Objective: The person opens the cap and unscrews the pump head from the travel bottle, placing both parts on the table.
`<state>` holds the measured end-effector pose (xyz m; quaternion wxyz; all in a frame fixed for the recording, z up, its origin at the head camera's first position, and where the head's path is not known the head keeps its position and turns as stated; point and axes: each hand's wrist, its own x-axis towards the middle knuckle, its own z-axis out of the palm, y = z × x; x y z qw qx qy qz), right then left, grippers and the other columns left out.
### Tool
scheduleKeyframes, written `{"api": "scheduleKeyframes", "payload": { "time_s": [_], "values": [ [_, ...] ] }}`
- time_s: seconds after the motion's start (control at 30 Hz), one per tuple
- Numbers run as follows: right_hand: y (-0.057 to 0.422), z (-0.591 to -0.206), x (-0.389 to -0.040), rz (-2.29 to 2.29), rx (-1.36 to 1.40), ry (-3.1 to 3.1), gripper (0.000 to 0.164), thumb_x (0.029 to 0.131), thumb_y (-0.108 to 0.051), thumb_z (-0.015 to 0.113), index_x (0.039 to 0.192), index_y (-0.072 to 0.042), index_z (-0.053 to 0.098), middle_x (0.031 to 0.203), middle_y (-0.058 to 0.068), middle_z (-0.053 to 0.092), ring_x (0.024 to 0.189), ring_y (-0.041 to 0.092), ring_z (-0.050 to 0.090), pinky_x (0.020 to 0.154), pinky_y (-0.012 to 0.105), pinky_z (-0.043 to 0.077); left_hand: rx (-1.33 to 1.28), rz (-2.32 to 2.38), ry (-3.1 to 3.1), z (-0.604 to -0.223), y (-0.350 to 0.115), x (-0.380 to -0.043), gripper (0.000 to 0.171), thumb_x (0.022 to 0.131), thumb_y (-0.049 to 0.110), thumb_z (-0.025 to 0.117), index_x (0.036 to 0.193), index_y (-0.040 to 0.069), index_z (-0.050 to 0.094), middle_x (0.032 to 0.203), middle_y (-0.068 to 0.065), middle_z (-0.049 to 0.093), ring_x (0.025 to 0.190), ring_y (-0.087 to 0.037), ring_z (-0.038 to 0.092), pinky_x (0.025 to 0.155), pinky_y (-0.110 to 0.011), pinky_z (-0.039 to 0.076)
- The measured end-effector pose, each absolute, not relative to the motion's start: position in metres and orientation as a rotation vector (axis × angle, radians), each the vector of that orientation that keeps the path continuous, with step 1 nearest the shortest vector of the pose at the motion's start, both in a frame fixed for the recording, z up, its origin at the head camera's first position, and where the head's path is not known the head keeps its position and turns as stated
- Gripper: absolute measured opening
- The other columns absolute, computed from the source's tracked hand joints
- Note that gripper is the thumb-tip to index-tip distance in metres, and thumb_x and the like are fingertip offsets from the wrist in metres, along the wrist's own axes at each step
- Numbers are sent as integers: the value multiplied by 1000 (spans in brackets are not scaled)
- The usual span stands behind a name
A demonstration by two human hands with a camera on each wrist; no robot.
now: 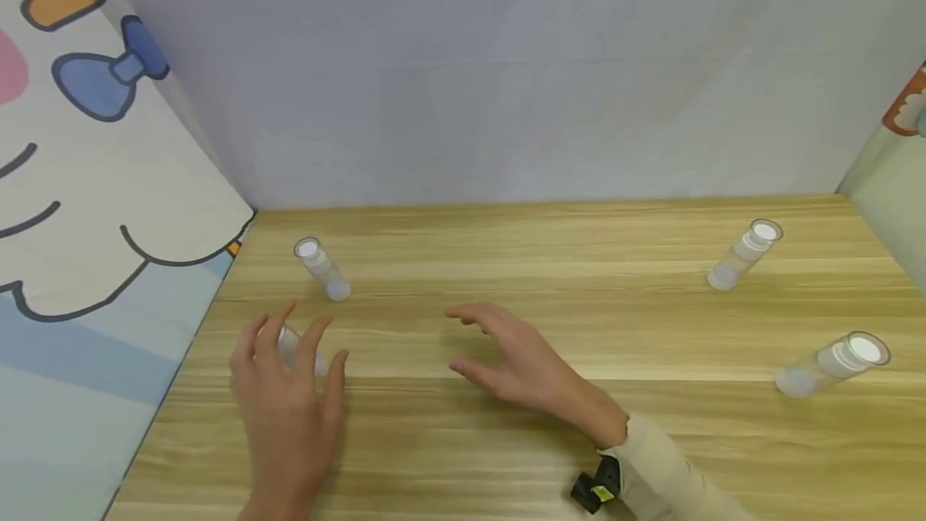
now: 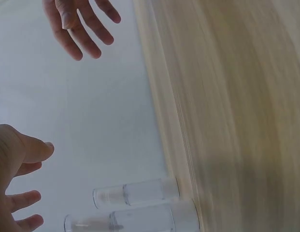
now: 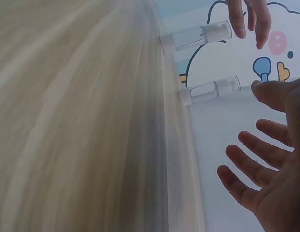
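Bottles (image 1: 832, 364) x4 on wood table (image 1: 564, 264), none in hand.
L hand (image 1: 289, 392) wide, empty, just beside near-left bottle (image 1: 288, 344); R hand (image 1: 528, 360) wide too, empty, mid-table. Other bottles (image 1: 743, 257) upright: far left, far right, near right. Progress, prob.: L reach approx. done, no grip or lift yet.
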<state>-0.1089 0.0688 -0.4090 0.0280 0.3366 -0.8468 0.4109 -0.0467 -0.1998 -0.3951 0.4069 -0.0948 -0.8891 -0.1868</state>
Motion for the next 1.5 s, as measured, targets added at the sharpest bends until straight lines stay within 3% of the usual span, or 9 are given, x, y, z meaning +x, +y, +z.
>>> {"api": "scheduleKeyframes", "payload": {
  "time_s": [0.6,0.73,0.83,0.9,1.0,1.1,1.2,1.47,1.5],
  "values": [
    [35,-406,-119,1299,1123,-2675,57,97,-29,75,148,-10,55,147,6,61,130,22,62,107,40,55,-164,-535,-2285,-397,-233,-43,45,89,9,75,130,-3,64,149,-31,48,137,-57,37,116,-67,31],
    [29,-407,-120,1309,1127,-2684,57,98,-30,75,148,-12,55,146,5,62,128,21,62,106,39,55,-162,-537,-2315,-398,-238,-42,44,102,29,63,131,-5,62,150,-31,48,136,-56,38,103,-57,37],
    [24,-407,-122,1330,1134,-2692,58,97,-29,75,148,-11,55,145,6,63,127,23,63,106,40,55,-157,-541,-2330,-400,-242,-42,54,106,41,53,132,-5,62,149,-32,48,133,-56,39,91,-49,36],
    [20,-407,-123,1348,1143,-2696,58,97,-29,75,148,-11,55,145,6,62,127,23,63,107,41,54,-148,-549,-2350,-400,-245,-42,59,108,47,49,133,-5,61,149,-31,48,133,-55,40,91,-47,36],
    [14,-409,-125,1370,1162,-2688,56,97,-27,76,147,-10,56,145,7,63,127,23,63,107,41,54,-127,-576,-2384,-402,-247,-41,54,107,41,54,136,-4,60,151,-29,46,133,-53,39,93,-48,39],
    [7,-412,-126,1386,1183,-2677,56,97,-26,76,146,-9,56,146,7,63,127,23,63,106,40,54,-108,-601,-2408,-402,-248,-41,46,100,19,69,138,-3,59,153,-28,45,133,-52,40,93,-50,43],
    [0,-414,-128,1410,1210,-2674,56,97,-24,76,147,-7,55,147,8,62,128,24,63,106,40,55,-108,-618,-2389,-401,-249,-42,52,88,0,77,137,-4,60,152,-28,47,130,-52,43,89,-50,43],
    [-18,-417,-130,1492,1252,-2683,58,98,-22,74,149,-6,52,149,9,60,130,25,63,109,38,53,-119,-676,-2307,-402,-252,-46,54,83,-10,79,134,-4,62,146,-30,52,126,-52,48,92,-57,40],
    [-20,-418,-130,1501,1259,-2682,58,98,-22,74,149,-6,52,149,9,60,130,25,63,109,38,53,-122,-681,-2293,-403,-253,-47,55,82,-11,79,134,-4,63,144,-31,53,125,-52,49,95,-53,41]
  ]
}}
